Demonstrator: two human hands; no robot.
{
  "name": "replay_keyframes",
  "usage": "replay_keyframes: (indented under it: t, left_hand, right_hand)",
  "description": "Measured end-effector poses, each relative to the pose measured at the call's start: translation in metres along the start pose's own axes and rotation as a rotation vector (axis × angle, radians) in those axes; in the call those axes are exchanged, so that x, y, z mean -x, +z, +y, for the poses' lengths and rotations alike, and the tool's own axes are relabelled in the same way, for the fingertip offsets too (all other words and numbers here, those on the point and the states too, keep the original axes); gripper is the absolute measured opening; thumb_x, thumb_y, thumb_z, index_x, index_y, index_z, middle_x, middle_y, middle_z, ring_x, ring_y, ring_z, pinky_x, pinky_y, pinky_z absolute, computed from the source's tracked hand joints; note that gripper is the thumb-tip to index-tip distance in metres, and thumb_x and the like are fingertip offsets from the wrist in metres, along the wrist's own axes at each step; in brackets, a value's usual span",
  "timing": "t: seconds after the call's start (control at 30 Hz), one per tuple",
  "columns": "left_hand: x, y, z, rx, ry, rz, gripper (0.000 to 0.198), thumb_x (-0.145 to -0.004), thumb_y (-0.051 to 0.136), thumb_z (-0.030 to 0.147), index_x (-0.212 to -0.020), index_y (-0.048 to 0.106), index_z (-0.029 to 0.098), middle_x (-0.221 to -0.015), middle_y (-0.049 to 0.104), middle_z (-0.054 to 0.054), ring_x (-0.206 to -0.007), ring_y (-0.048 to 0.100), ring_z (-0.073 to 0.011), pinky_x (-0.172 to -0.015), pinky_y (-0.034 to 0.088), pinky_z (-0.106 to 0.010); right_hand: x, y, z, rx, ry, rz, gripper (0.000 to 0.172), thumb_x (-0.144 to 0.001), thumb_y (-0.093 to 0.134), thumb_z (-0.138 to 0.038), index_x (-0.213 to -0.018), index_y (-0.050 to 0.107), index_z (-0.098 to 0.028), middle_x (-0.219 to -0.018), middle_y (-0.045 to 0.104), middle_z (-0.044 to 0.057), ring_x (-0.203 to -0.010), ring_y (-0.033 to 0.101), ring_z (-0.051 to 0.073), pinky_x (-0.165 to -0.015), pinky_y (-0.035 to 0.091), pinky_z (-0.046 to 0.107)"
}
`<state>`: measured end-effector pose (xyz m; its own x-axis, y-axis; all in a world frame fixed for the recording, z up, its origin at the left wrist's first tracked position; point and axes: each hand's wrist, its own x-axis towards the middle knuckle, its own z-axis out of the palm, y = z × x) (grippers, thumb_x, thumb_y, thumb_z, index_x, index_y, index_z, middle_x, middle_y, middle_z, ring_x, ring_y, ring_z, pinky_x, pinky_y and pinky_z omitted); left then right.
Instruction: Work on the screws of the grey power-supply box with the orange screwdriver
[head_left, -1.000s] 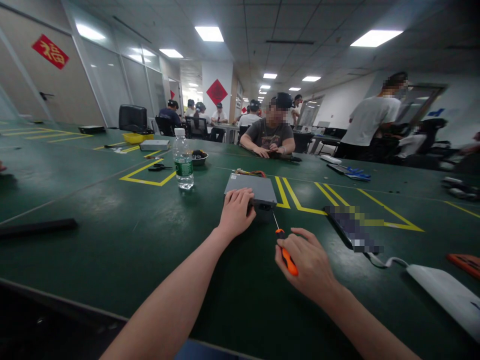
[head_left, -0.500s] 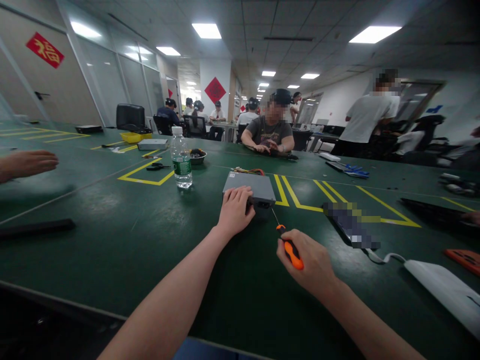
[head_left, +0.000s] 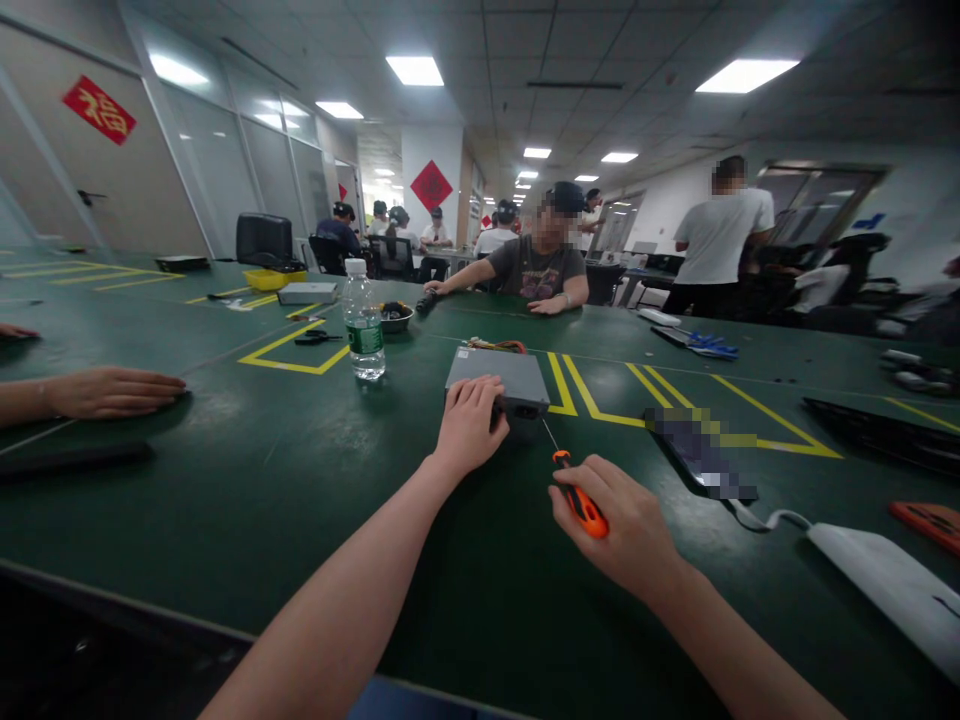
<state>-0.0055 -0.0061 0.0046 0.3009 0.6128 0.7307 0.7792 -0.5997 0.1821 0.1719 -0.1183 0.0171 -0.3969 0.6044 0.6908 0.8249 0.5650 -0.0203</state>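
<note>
A grey metal box (head_left: 510, 377) with coloured wires at its far end lies on the green table (head_left: 247, 480). My left hand (head_left: 469, 424) rests on the box's near left corner, fingers curled over its edge. My right hand (head_left: 622, 525) is closed round the orange handle of a screwdriver (head_left: 576, 494); its thin shaft points up and left toward the box's near right corner, short of touching it.
A water bottle (head_left: 364, 322) stands left of the box. A dark flat device (head_left: 701, 453), a white device (head_left: 885, 582) with a cable and an orange item (head_left: 928, 522) lie to the right. Another person's hand (head_left: 112, 392) lies flat at the left. A person (head_left: 544, 265) sits across.
The other person's hand at the left has come further onto the table and lowered flat. The person opposite has stretched an arm out to the left. My own hands have barely moved.
</note>
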Motion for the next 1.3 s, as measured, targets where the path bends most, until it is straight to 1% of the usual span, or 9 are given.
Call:
replay_keyframes:
  t: [0.13, 0.2, 0.3, 0.53, 0.73, 0.87, 1.0, 1.2, 1.3]
  left_hand:
    - [0.0, 0.0, 0.0, 0.004, -0.003, -0.008, 0.029, -0.078, 0.049, 0.021, -0.107, 0.049, 0.021, -0.123, 0.054, -0.003, -0.119, 0.043, -0.0189, -0.106, 0.025, -0.038]
    - [0.0, 0.0, 0.0, 0.007, -0.002, -0.011, 0.029, -0.078, 0.049, 0.021, -0.107, 0.048, 0.021, -0.123, 0.054, -0.003, -0.119, 0.043, -0.0192, -0.105, 0.025, -0.038]
    - [0.0, 0.0, 0.0, 0.008, -0.005, -0.016, 0.029, -0.078, 0.049, 0.021, -0.108, 0.048, 0.022, -0.123, 0.054, -0.003, -0.12, 0.042, -0.0193, -0.105, 0.025, -0.038]
    - [0.0, 0.0, 0.0, 0.009, -0.001, -0.005, 0.028, -0.079, 0.048, 0.021, -0.108, 0.048, 0.021, -0.123, 0.054, -0.003, -0.12, 0.042, -0.0182, -0.106, 0.024, -0.037]
    - [0.0, 0.0, 0.0, 0.007, -0.007, -0.008, 0.03, -0.078, 0.05, 0.021, -0.107, 0.049, 0.022, -0.123, 0.054, -0.003, -0.119, 0.043, -0.0188, -0.105, 0.026, -0.038]
    - [0.0, 0.0, 0.001, 0.006, -0.015, -0.029, 0.03, -0.078, 0.049, 0.022, -0.108, 0.049, 0.022, -0.124, 0.053, -0.003, -0.12, 0.042, -0.0202, -0.105, 0.025, -0.039]
    - [-0.001, 0.0, 0.001, 0.015, -0.022, -0.021, 0.029, -0.079, 0.049, 0.023, -0.108, 0.049, 0.022, -0.124, 0.054, -0.003, -0.12, 0.042, -0.0201, -0.105, 0.025, -0.039]
    - [0.0, 0.002, 0.001, 0.026, -0.026, 0.01, 0.027, -0.08, 0.05, 0.026, -0.106, 0.048, 0.022, -0.122, 0.055, -0.002, -0.118, 0.043, -0.0184, -0.105, 0.025, -0.038]
    - [-0.001, 0.003, 0.001, 0.026, -0.028, 0.016, 0.027, -0.08, 0.051, 0.026, -0.106, 0.048, 0.022, -0.122, 0.055, -0.002, -0.118, 0.043, -0.0178, -0.105, 0.025, -0.037]
  right_hand:
    - [-0.003, 0.002, -0.001, -0.022, 0.111, 0.098, 0.012, -0.084, 0.05, -0.026, -0.09, 0.051, -0.017, -0.072, 0.056, 0.001, -0.058, 0.053, 0.01, -0.055, 0.042, 0.022]
    - [-0.003, 0.003, -0.001, 0.018, 0.033, 0.073, 0.007, -0.083, 0.049, -0.022, -0.085, 0.052, -0.016, -0.07, 0.054, 0.002, -0.059, 0.052, 0.011, -0.056, 0.042, 0.024]
    - [-0.003, 0.003, -0.001, 0.076, -0.075, 0.023, 0.009, -0.081, 0.047, -0.017, -0.08, 0.056, -0.016, -0.071, 0.054, 0.004, -0.064, 0.051, 0.013, -0.06, 0.041, 0.026]
    - [-0.005, 0.0, -0.005, 0.108, -0.059, -0.047, 0.012, -0.079, 0.046, -0.017, -0.077, 0.058, -0.017, -0.073, 0.05, 0.005, -0.065, 0.047, 0.015, -0.058, 0.039, 0.027]
    - [-0.003, 0.005, 0.001, 0.004, 0.027, 0.11, 0.013, -0.083, 0.049, -0.023, -0.094, 0.051, -0.016, -0.075, 0.056, 0.003, -0.064, 0.053, 0.013, -0.061, 0.043, 0.025]
    - [-0.002, 0.006, 0.001, 0.076, -0.093, 0.014, 0.009, -0.082, 0.046, -0.018, -0.085, 0.054, -0.015, -0.072, 0.054, 0.004, -0.064, 0.051, 0.013, -0.06, 0.042, 0.025]
    - [-0.005, 0.005, -0.005, 0.185, -0.105, -0.057, 0.012, -0.08, 0.046, -0.017, -0.078, 0.057, -0.016, -0.071, 0.053, 0.004, -0.063, 0.047, 0.014, -0.058, 0.037, 0.026]
    - [-0.006, 0.005, -0.01, 0.113, -0.104, -0.003, 0.014, -0.08, 0.049, -0.018, -0.087, 0.06, -0.015, -0.073, 0.053, 0.004, -0.064, 0.047, 0.014, -0.06, 0.037, 0.027]
    - [-0.008, 0.009, -0.012, 0.062, -0.115, -0.024, 0.015, -0.081, 0.048, -0.017, -0.09, 0.059, -0.015, -0.075, 0.054, 0.004, -0.066, 0.048, 0.014, -0.061, 0.038, 0.027]
